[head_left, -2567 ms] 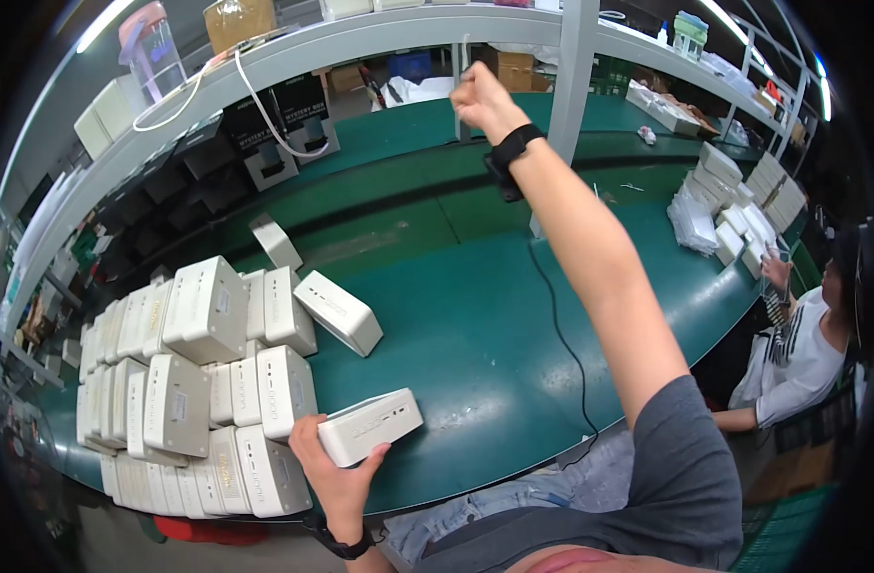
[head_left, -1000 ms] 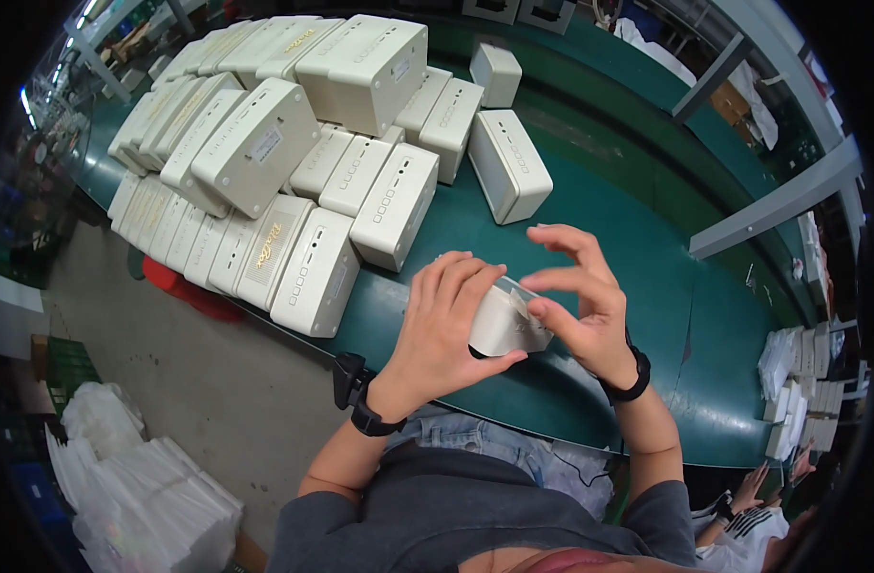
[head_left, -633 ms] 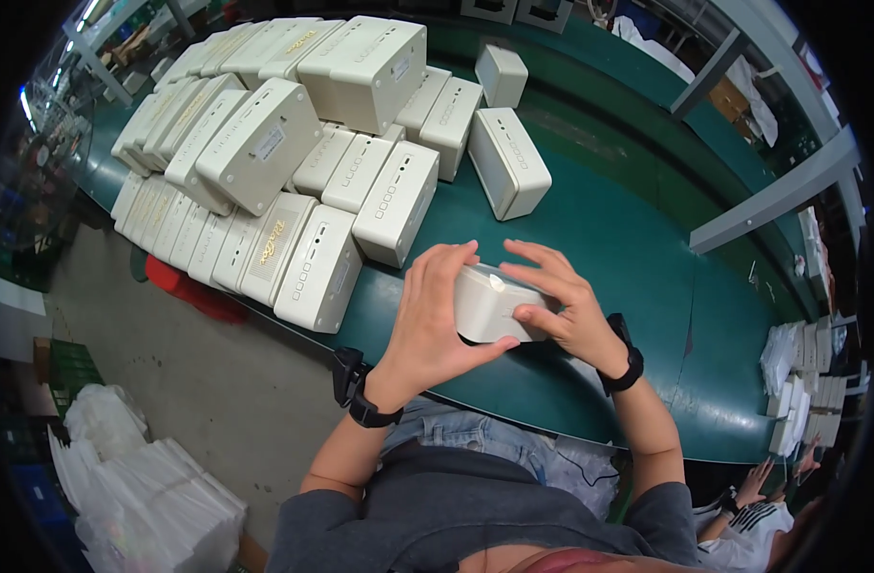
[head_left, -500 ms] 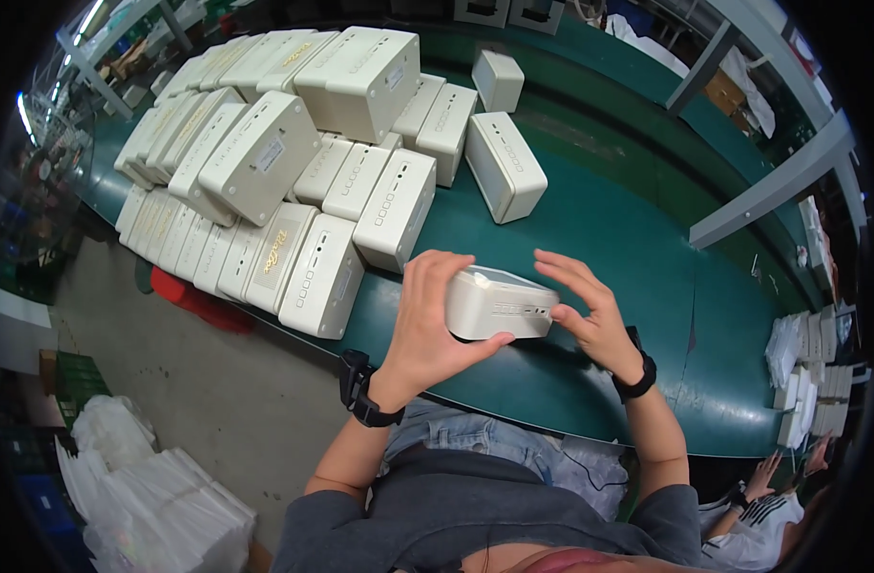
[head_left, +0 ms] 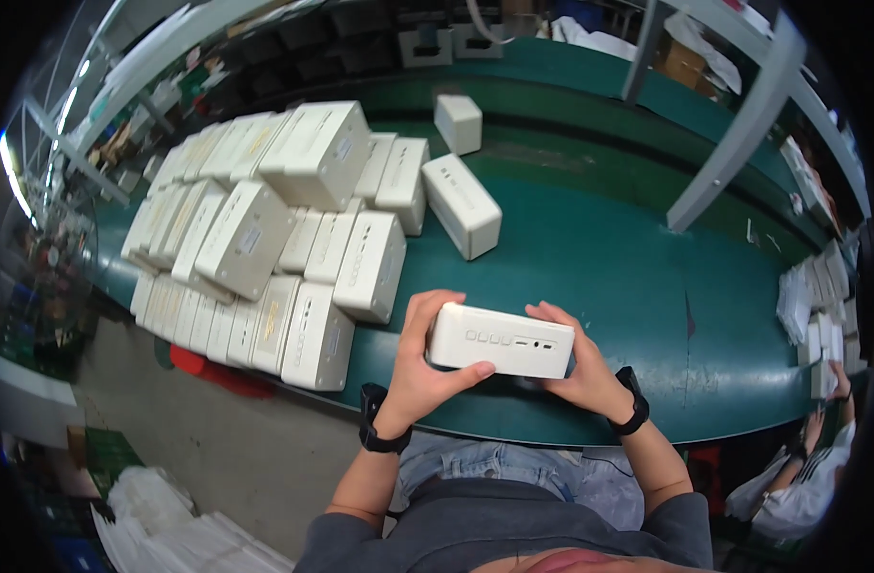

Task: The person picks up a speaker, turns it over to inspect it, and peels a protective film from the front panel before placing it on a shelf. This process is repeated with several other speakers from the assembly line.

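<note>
Flanking held box [head_left: 499, 342] | stacked boxes [head_left: 243, 239] left | gray post [head_left: 737, 134] beyond, right

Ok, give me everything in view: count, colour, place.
held boxy device: one, cream, between hands
stacked boxy devices: many, cream, table's left
loose boxy devices: two, cream, right of stack
worktable: one, green, centre
posts: several, grey, far side
boxes: several, white, table's right end
co-worker: one, white top, lower right
unclear object: one, red, below stack
plastic sheeting: count unclear, white, lower left
T-shirt: one, grey, bottom
wristbands: two, black, wrists
left hand: one, bare, device's left end
right hand: one, bare, device's right end
</note>
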Available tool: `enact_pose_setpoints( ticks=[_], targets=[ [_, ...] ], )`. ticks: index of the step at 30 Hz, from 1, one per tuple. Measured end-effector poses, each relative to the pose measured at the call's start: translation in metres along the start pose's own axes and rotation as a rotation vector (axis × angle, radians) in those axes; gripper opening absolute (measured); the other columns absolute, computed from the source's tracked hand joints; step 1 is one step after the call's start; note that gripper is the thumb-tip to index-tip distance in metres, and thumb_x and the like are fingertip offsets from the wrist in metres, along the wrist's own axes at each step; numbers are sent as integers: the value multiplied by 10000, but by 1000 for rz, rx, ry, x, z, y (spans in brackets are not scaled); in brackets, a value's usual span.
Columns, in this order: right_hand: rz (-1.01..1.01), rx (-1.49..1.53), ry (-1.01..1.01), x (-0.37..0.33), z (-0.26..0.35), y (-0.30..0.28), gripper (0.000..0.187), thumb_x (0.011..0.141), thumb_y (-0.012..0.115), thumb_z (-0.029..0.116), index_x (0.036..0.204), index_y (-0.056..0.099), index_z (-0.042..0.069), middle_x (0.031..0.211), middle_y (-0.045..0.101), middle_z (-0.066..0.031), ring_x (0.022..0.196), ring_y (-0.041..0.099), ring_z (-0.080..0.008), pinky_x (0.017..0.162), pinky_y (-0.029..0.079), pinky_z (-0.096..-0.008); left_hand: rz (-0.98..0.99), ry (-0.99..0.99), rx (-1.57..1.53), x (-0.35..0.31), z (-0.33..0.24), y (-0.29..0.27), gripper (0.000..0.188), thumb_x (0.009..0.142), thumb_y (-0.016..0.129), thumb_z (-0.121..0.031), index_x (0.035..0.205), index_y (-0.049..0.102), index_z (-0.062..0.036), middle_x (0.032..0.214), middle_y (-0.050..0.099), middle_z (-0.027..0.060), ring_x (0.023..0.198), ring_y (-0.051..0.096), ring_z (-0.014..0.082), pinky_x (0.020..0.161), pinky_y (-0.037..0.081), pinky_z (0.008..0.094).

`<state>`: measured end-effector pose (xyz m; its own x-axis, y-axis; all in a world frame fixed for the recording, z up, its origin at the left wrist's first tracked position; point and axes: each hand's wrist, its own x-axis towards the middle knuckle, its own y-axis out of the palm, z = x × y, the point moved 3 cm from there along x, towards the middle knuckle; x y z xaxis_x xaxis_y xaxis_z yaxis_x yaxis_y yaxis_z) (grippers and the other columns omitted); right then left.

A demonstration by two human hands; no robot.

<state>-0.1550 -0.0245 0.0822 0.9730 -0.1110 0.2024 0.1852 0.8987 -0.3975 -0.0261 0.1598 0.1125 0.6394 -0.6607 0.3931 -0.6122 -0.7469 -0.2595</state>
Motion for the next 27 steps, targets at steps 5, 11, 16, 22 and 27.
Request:
enact_pose_setpoints(
  ticks=[5,11,16,22,27],
  targets=[
    [-55,-32,-180,-2,17,-29,774,660,803,61,1307,380,30,1353,459,-167,1247,462,-299,1044,357,-402,82,32,-179,22,-25,7,790,631,820,-297,1261,423,-32,1173,452,107,1116,459,210,942,385,327],
    [-282,-167,-535,-9,66,-83,685,661,788,49,1245,430,21,1208,554,-208,1129,554,-355,972,431,-442,221,210,-269,74,-87,23,939,646,827,-252,1382,272,-76,1295,361,137,1167,443,282,980,377,393],
    [-563,-900,-774,-33,115,-164,664,673,794,74,1226,435,-4,1166,573,-235,1054,594,-366,909,478,-439,-71,369,-595,94,-124,19,941,707,770,-327,1404,200,-54,1392,285,172,1278,354,358,1017,348,482],
    [-1075,-949,-514,-21,170,-264,554,803,730,179,1236,462,-40,1131,593,-142,1015,589,-206,865,471,-310,-641,723,-728,67,-123,-45,667,831,617,-286,1361,297,-38,1379,316,177,1292,330,352,1006,345,488],
    [-1016,-792,-326,54,192,-355,558,785,740,289,1167,528,-58,1012,650,-109,911,622,-152,805,484,-266,-1044,998,-838,40,-95,-90,349,898,480,-121,1233,435,-35,1290,401,150,1143,420,267,895,372,379]
  ],
)
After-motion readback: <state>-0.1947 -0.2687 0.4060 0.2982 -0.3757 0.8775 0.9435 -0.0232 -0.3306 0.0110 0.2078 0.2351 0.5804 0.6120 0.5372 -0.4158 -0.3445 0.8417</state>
